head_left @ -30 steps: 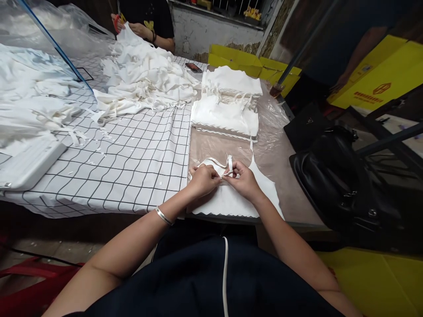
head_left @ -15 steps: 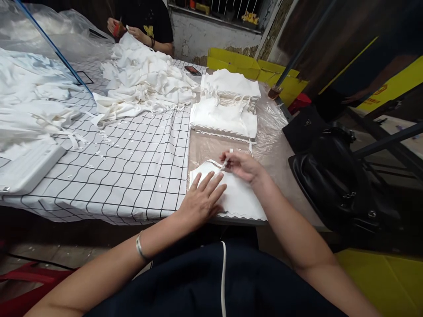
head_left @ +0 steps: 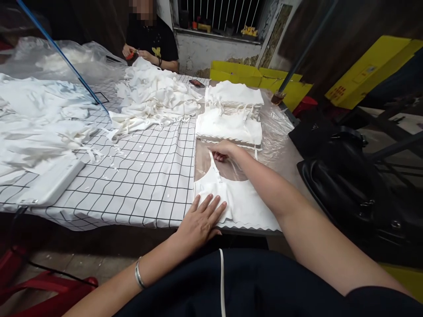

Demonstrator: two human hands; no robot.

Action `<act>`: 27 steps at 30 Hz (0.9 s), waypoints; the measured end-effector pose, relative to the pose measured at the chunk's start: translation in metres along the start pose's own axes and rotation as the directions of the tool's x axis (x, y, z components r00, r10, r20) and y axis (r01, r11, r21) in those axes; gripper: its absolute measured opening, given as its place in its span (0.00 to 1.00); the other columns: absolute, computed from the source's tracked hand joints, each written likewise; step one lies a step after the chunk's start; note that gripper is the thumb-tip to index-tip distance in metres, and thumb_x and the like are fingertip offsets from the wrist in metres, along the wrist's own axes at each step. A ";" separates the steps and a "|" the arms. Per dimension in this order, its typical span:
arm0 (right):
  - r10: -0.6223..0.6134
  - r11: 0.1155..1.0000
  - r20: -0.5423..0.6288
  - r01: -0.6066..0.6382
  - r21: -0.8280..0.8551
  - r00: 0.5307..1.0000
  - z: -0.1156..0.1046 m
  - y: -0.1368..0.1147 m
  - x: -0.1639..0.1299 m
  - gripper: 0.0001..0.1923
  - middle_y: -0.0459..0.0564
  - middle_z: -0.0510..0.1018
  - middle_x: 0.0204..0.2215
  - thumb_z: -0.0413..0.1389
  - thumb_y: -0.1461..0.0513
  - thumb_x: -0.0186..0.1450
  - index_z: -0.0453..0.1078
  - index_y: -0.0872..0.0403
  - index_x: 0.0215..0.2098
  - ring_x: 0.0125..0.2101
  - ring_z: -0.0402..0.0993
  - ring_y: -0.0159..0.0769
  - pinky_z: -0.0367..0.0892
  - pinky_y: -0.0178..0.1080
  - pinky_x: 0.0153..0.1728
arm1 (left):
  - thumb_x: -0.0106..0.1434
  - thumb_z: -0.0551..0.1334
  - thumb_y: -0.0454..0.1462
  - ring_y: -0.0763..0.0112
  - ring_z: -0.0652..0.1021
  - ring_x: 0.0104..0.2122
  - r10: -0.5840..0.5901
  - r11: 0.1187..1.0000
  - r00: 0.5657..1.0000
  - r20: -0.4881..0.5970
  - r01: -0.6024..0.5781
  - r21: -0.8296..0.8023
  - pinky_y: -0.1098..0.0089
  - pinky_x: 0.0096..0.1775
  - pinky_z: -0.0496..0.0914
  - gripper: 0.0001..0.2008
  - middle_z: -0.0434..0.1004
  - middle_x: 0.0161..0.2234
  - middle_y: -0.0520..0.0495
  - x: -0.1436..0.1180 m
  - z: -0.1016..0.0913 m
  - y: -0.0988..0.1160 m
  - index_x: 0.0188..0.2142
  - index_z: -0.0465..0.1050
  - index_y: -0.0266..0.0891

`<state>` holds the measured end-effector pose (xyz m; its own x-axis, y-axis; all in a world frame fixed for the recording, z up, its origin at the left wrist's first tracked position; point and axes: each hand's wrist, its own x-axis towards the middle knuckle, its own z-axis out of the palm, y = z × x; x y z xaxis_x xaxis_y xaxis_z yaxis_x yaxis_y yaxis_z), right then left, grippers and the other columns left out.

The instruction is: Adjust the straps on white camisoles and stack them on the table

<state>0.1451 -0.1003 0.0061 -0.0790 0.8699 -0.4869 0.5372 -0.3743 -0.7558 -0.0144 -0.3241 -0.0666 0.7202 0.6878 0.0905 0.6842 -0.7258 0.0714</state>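
Note:
A white camisole top (head_left: pixel 246 198) lies flat at the table's front edge, its wavy hem toward me. My left hand (head_left: pixel 201 218) rests on its left part, palm down with the fingers spread. Beyond the neckline, my right hand (head_left: pixel 221 152) is closed on the top's thin shoulder strap (head_left: pixel 214 165), which is drawn out away from me. The fingertips of that hand are partly hidden behind the knuckles. Just past it stand stacks of folded white tops (head_left: pixel 229 125), with loose straps lying across them.
Loose white garments (head_left: pixel 155 97) are heaped on the checked tablecloth (head_left: pixel 148 176). A white flat device (head_left: pixel 53 182) lies left, a black bag (head_left: pixel 343 176) right. Across the table sits a person (head_left: pixel 152 44) with a red-handled tool. A phone (head_left: pixel 197 83) and a drink cup (head_left: pixel 278 97) stand farther back.
My right hand has moved away from me, pulling the strap out straight past the neckline. My left hand stays flat on the top. The view has tilted up slightly.

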 end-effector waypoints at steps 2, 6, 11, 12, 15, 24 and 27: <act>-0.163 0.976 -0.198 0.129 -0.173 0.967 -0.014 0.009 -0.019 0.18 0.48 0.70 0.17 0.65 0.54 0.57 0.67 0.54 0.17 0.23 0.67 0.36 0.62 0.39 0.28 | 0.66 0.53 0.55 0.50 0.57 0.66 -0.019 1.000 1.000 0.000 0.019 0.013 0.48 0.63 0.53 0.36 0.55 0.67 0.39 -0.004 0.002 -0.003 0.68 0.52 0.41; -0.577 0.810 -0.380 0.446 -0.380 0.723 -0.032 0.078 -0.095 0.17 0.52 0.79 0.42 0.54 0.48 0.65 0.76 0.50 0.41 0.45 0.72 0.47 0.64 0.47 0.48 | 0.65 0.52 0.58 0.49 0.57 0.66 -0.020 0.999 0.999 -0.027 0.021 0.039 0.46 0.63 0.53 0.39 0.53 0.67 0.36 -0.017 0.005 -0.010 0.67 0.54 0.38; -0.553 0.791 -0.313 0.369 -0.488 0.772 -0.009 0.193 -0.177 0.29 0.56 0.63 0.63 0.52 0.44 0.64 0.67 0.47 0.58 0.65 0.53 0.53 0.48 0.57 0.63 | 0.63 0.49 0.62 0.47 0.60 0.65 -0.008 0.995 0.997 -0.075 0.015 0.098 0.44 0.63 0.51 0.43 0.56 0.65 0.30 -0.029 0.000 -0.021 0.64 0.59 0.31; -0.539 0.816 -0.354 0.370 -0.444 0.764 -0.007 0.204 -0.180 0.28 0.56 0.64 0.63 0.52 0.45 0.64 0.67 0.48 0.58 0.64 0.55 0.51 0.50 0.55 0.62 | 0.63 0.47 0.62 0.45 0.61 0.64 -0.015 0.994 0.996 -0.085 0.024 0.108 0.43 0.63 0.49 0.43 0.58 0.64 0.29 -0.026 -0.004 -0.021 0.63 0.61 0.30; -0.466 0.880 -0.586 0.415 -0.230 0.664 -0.022 0.201 -0.160 0.19 0.56 0.75 0.49 0.54 0.49 0.63 0.72 0.50 0.47 0.52 0.70 0.46 0.63 0.48 0.53 | 0.65 0.44 0.62 0.46 0.63 0.63 0.005 0.995 0.993 -0.114 0.006 0.096 0.42 0.64 0.46 0.42 0.61 0.62 0.29 -0.003 -0.018 -0.011 0.62 0.64 0.30; -0.078 0.994 -0.480 0.106 0.031 0.874 -0.090 0.113 -0.055 0.12 0.43 0.68 0.17 0.65 0.68 0.47 0.65 0.55 0.17 0.24 0.63 0.30 0.57 0.32 0.26 | 0.66 0.40 0.61 0.52 0.54 0.67 0.411 0.907 0.909 0.065 -0.401 -0.131 0.49 0.64 0.48 0.40 0.50 0.68 0.44 0.081 0.000 0.055 0.68 0.50 0.40; 0.008 0.987 -0.343 0.048 0.155 0.939 -0.099 0.104 -0.042 0.13 0.42 0.62 0.12 0.65 0.66 0.51 0.64 0.56 0.17 0.16 0.54 0.25 0.49 0.31 0.18 | 0.65 0.38 0.62 0.51 0.50 0.68 0.409 0.902 0.908 0.090 -0.387 -0.192 0.46 0.65 0.44 0.42 0.46 0.69 0.42 0.081 0.007 0.055 0.69 0.46 0.39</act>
<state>0.2871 -0.1436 -0.0085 0.2184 0.9242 -0.3134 0.3961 -0.3774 -0.8371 0.0824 -0.3076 -0.0624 0.9441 0.3290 0.0218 0.3165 -0.9228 0.2197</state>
